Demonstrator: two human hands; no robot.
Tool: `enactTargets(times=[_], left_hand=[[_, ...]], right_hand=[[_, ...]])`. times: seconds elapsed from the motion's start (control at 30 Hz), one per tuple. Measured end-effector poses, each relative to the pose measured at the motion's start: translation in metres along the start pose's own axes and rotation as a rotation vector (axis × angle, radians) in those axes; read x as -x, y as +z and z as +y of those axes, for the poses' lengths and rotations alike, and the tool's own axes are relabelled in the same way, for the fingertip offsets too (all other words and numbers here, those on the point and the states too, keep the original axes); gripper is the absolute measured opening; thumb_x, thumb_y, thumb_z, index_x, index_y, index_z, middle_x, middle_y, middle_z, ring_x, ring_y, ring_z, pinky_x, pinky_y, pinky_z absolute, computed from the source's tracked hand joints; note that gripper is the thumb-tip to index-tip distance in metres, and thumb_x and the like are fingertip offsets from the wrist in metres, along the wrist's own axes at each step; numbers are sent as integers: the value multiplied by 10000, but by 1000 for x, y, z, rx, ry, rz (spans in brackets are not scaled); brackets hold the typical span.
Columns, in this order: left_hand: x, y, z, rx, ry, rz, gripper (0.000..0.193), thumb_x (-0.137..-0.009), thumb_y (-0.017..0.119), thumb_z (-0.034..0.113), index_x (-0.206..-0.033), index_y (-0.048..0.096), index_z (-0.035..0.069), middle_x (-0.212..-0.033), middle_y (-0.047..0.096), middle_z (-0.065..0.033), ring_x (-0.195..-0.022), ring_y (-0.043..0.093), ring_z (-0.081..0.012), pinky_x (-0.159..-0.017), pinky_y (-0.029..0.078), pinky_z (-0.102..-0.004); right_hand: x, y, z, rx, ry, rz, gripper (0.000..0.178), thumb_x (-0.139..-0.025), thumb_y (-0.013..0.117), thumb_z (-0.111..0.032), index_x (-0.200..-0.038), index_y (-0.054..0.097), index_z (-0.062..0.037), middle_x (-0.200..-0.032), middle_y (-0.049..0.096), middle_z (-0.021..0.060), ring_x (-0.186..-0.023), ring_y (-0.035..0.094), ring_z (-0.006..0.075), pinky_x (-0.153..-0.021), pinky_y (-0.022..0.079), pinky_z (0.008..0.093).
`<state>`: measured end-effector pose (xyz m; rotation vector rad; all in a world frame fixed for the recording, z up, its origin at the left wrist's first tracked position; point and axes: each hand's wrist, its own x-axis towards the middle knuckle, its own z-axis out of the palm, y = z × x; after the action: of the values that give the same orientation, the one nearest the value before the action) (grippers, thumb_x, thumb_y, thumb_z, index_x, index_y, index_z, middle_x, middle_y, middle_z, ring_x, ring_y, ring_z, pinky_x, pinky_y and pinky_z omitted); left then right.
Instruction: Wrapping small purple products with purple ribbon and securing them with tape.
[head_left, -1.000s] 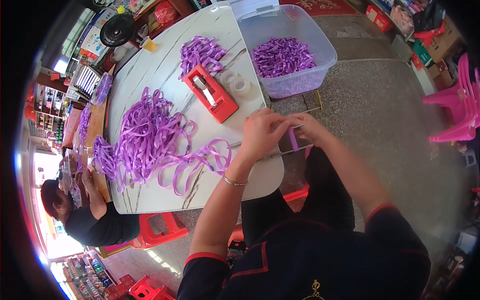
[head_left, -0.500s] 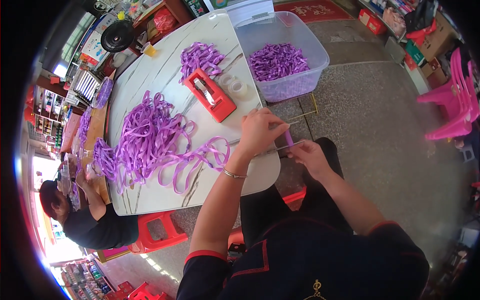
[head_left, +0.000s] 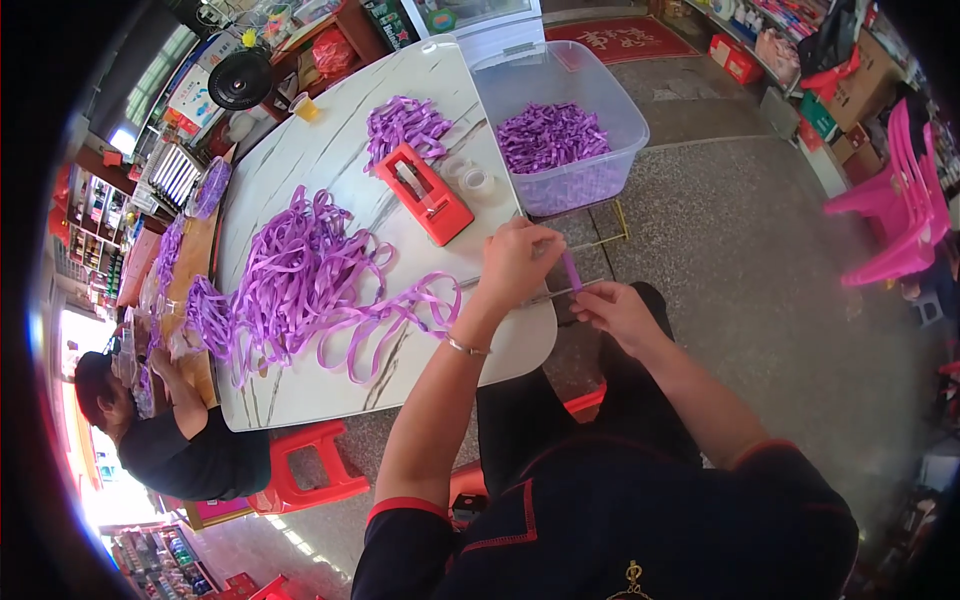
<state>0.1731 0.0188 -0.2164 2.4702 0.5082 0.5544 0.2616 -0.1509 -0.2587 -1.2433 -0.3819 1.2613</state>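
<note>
A short strip of purple ribbon (head_left: 571,270) spans two thin metal rods (head_left: 597,242) that stick out past the table's right edge. My left hand (head_left: 520,262) is above the rods near the strip's upper end, thumb and fingers pinched; whatever they hold is too small to make out. At the strip's lower end, my right hand (head_left: 615,312) pinches the ribbon beside the nearer rod. Loose purple ribbon loops (head_left: 420,305) trail over the table toward my left wrist from a big ribbon heap (head_left: 300,270).
On the white marbled table (head_left: 340,130) are a red tape dispenser (head_left: 425,195), clear tape rolls (head_left: 475,180), a smaller ribbon bundle (head_left: 405,130) and a cup (head_left: 304,107). A clear tub (head_left: 600,180) of purple ribbon pieces stands beyond. Another person (head_left: 180,430) works at left. Pink chairs (head_left: 895,215) stand right.
My left fingertips have lifted slightly up and left, away from the strip's upper end. My right hand stays at the lower end. The view has shifted a little.
</note>
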Motion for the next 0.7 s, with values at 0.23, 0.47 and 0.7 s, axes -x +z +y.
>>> enactTargets(times=[0.23, 0.47, 0.7], left_hand=[[60, -11, 54, 801, -379, 7, 226, -903, 476, 197, -1001, 582, 22, -661, 480, 3, -548, 412, -98, -496, 331, -245], [88, -3, 73, 1696, -927, -161, 332, -937, 348, 265, -1167, 456, 52, -650, 423, -1, -554, 365, -108, -520, 302, -234], [85, 7, 84, 1637, -950, -61, 319, -927, 350, 261, -1192, 420, 96, -653, 403, -1, -549, 356, -109, -526, 296, -235]], right_hand=[[4, 1, -5, 54, 8, -31, 167, -839, 604, -228, -898, 622, -73, -745, 605, -13, -647, 546, 44, -555, 391, 151], [5, -2, -3, 57, -24, -32, 152, -841, 602, -243, -809, 612, -94, -684, 568, -41, -593, 496, 28, -517, 355, 150], [5, -3, -3, 82, -52, -71, 159, -843, 596, -247, -796, 611, -96, -657, 542, -54, -582, 476, 22, -510, 346, 153]])
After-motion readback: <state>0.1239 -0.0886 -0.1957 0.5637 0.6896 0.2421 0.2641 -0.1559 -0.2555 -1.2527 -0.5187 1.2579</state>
